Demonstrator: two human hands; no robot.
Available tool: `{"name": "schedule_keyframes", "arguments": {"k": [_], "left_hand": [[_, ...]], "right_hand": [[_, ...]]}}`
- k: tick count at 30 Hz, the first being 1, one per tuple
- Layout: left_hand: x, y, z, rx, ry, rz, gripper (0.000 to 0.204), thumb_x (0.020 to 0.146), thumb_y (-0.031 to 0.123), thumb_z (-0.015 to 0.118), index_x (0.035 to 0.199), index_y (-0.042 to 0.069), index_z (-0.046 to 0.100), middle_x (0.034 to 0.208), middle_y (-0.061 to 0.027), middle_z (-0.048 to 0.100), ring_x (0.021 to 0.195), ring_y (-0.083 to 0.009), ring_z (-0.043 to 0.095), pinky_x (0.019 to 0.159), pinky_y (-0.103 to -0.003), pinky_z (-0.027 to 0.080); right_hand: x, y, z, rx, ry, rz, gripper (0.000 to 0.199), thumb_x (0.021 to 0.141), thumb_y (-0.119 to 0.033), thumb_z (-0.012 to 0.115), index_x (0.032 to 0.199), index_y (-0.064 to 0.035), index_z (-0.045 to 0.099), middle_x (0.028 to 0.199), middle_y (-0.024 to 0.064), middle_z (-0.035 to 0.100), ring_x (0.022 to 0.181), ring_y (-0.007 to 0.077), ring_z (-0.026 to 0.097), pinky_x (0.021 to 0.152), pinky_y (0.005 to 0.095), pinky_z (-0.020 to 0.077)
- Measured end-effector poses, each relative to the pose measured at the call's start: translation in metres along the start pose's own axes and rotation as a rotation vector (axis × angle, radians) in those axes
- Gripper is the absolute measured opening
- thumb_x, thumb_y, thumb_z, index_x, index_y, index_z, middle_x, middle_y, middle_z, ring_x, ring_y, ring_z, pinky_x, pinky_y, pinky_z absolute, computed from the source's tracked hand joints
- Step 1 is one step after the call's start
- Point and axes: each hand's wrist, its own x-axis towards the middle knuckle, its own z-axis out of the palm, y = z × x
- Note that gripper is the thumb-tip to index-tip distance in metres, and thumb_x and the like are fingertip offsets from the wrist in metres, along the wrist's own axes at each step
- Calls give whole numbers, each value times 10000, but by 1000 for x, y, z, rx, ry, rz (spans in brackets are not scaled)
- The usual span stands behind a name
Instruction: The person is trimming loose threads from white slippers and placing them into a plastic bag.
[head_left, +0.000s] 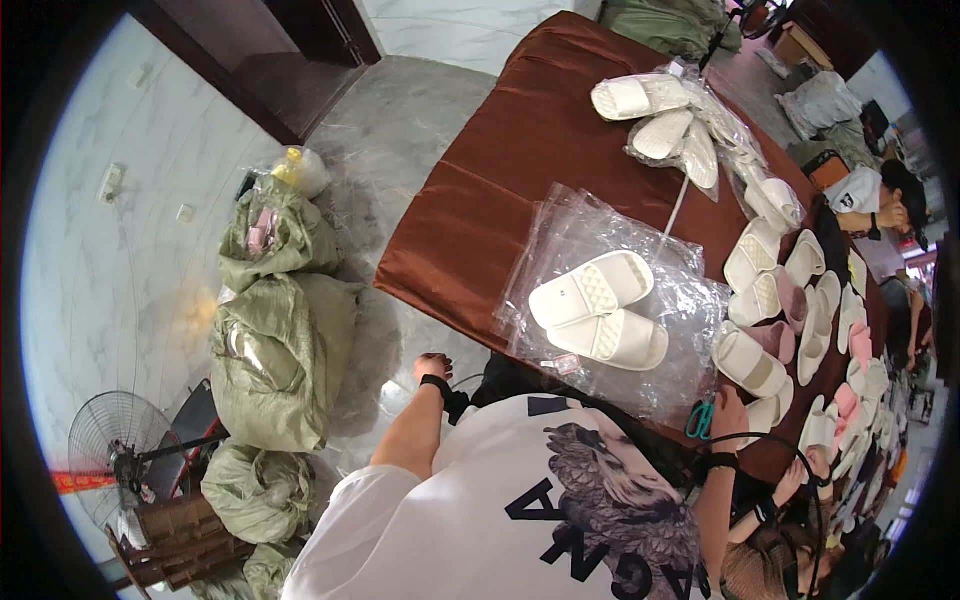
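A grey marbled floor [400,150] ran under a long table draped in a brown satin cloth [520,150], and the head camera looked steeply down over the person's own white printed T-shirt [480,520]. Near the table's front edge lay a heap of clear plastic bags [590,225], and on it sat two cream slippers as a pair: the upper slipper [590,288] and the lower slipper [612,338] lay side by side and touching, both upright with straps up, their long axes running roughly left to right across the picture and tilted slightly, the far ends toward the right. The right hand [728,412] rested at the table edge, just right of and below the pair and apart from it, fingers closed around teal-handled scissors [700,420]. The left hand [434,367] hung off the table over the floor, well left of the slippers, a black band at its wrist; it looked loosely curled, but whether it held anything could not be told. Farther along the cloth lay more cream slippers [640,97] in bags, and a crowded row of cream and pink slippers [800,310] ran down the right side, too many and too overlapped to count. Three stuffed green sacks [280,350] stood on the floor at left, beside one standing fan [115,440]. Another person's hand [790,480] showed at lower right.
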Motion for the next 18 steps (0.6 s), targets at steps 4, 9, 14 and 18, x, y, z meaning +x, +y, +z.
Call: {"name": "schedule_keyframes", "arguments": {"k": [4, 9, 14, 18], "left_hand": [[10, -12, -4, -73, -158, 13, 151, 896, 74, 516, 1012, -3, 574, 883, -172, 687, 752, -291, 676, 648, -410, 555], [25, -20, 14, -97, -147, 30, 75, 909, 89, 522, 946, 37, 561, 855, -155, 693, 730, -278, 682, 597, -411, 527], [13, -38, 13, -162, -85, -16, 78, 911, 109, 570, 958, 51, 590, 854, -111, 702, 709, -246, 680, 603, -395, 532], [5, -71, 3, -368, 10, -52, 61, 864, 53, 561, 875, 23, 613, 753, -95, 688, 566, -177, 628, 465, -308, 462]], "right_hand": [[22, -67, -25, 271, 7, -195, 223, 911, -178, 548, 1106, -90, 612, 917, 161, 644, 841, 329, 631, 736, 424, 480], [34, -105, -25, 341, -30, -383, 210, 896, -113, 574, 1091, -78, 643, 900, 136, 654, 759, 267, 635, 677, 356, 488], [49, -111, -4, 244, -269, -595, 261, 878, -84, 596, 1135, -44, 623, 924, 152, 659, 735, 267, 631, 665, 340, 496], [58, -116, 9, 165, -444, -772, 328, 837, -61, 616, 1164, -34, 604, 1018, 170, 654, 797, 292, 643, 710, 360, 509]]}}
